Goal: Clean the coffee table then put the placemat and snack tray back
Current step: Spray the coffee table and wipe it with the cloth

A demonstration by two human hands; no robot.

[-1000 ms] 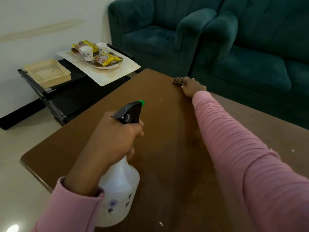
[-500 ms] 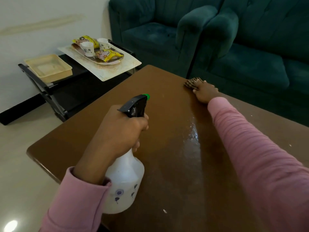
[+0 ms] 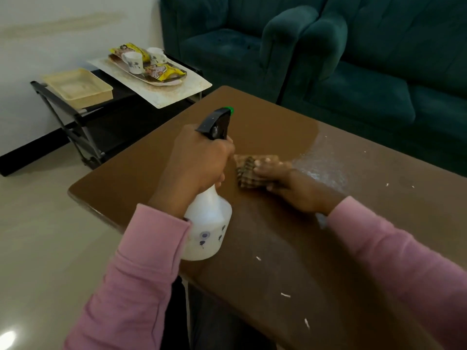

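Now, left hand [image 3: 202, 160]: I see it wrapped round the spray bottle [image 3: 207, 223] neck.
Right hand [image 3: 290, 185]: fingers flat, pressing the folded cloth [image 3: 249, 170] on the coffee table [image 3: 353, 248], mid-frame.
Placemat [image 3: 171, 97], snack tray [image 3: 174, 83]: upper left, on the black stand [image 3: 83, 122].
Handling: I judge the mat floppy and the tray loaded, so lift by both ends.

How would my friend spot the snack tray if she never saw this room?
Find the dark green armchair; left of it, by the wall, stands a black folding stand. On the end nearer the armchair lies a pale placemat, and the snack tray sits on that. Unlike the empty cream tub beside it, it holds two white cups and yellow snack packets.
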